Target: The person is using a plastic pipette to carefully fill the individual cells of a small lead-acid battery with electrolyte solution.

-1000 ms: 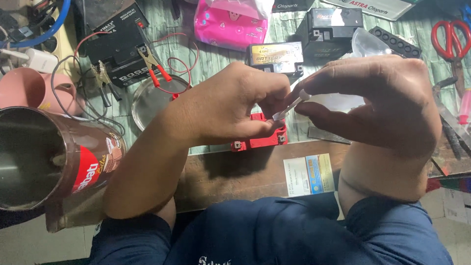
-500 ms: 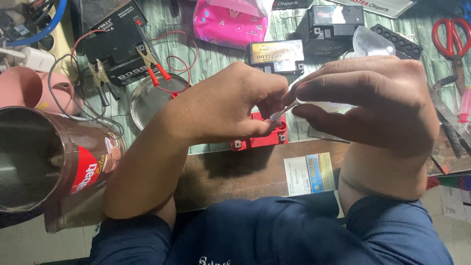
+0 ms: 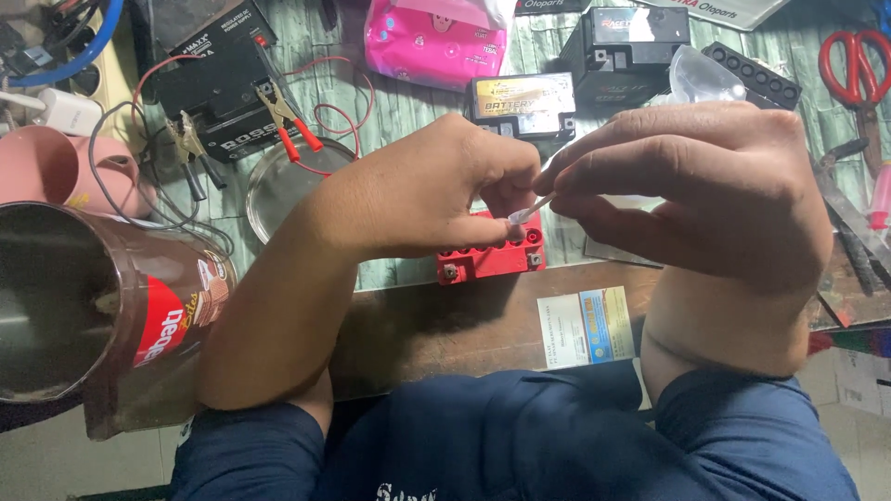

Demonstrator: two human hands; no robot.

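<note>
A thin white stick [image 3: 531, 210] is pinched between the left hand [image 3: 436, 190] and right hand [image 3: 691, 186], both closed narrowly for fine control; it is held just above the red battery [image 3: 492, 255].

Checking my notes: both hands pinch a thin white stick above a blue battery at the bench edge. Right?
Not quite. The battery under the left hand and right hand is red, not blue, as the head view shows. The thin white stick is pinched between them.

Small battery [image 3: 490, 258] lies under both hands (tin [image 3: 102, 306] at left).
</note>
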